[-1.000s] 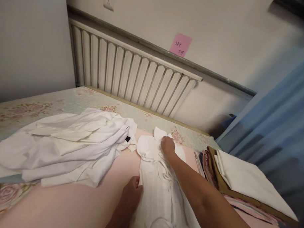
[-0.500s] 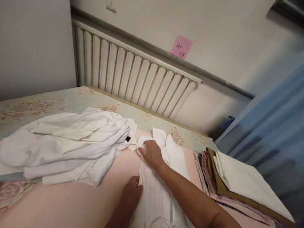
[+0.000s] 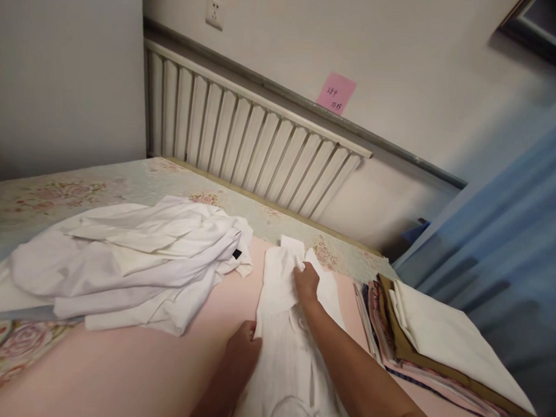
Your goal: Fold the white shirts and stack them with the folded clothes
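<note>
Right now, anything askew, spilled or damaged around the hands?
No spill or damage visible. Only the white heap at left looks untidy: rumpled, layers overlapping, a black patch near its right end, unlike the folded stack at right. The right hand holds the upper part of the white garment between them.

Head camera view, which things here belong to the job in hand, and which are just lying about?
In the job:
white garment, at both hands
right hand, on its upper part
left hand, at its edge
pink surface underneath

Apparently just about:
crumpled white cloth
folded stack
radiator
pink note
blue curtain
</note>
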Motion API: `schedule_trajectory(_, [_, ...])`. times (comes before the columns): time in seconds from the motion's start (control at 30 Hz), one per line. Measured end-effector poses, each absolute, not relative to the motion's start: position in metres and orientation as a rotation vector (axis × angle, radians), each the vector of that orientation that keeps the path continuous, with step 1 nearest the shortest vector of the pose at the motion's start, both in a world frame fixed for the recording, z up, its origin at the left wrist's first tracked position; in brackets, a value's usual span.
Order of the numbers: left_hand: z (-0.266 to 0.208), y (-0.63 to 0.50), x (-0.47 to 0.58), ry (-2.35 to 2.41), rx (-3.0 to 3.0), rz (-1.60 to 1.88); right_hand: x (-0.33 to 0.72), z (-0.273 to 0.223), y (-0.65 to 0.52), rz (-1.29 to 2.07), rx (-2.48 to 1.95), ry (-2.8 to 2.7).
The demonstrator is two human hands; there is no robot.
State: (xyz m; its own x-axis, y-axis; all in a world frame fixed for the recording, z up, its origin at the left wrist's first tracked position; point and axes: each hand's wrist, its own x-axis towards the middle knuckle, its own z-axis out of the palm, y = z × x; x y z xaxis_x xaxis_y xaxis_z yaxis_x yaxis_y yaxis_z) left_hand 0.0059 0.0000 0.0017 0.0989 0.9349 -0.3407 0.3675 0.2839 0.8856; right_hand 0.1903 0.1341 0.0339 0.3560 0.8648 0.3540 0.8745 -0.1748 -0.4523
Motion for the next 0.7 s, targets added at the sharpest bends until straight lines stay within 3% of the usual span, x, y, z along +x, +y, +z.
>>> schedule_trajectory(0.7, [-0.002, 0.000, 0.006, 1.447, 1.283, 0.673, 0.225, 0.020, 0.105, -0.196, -2.035, -1.649])
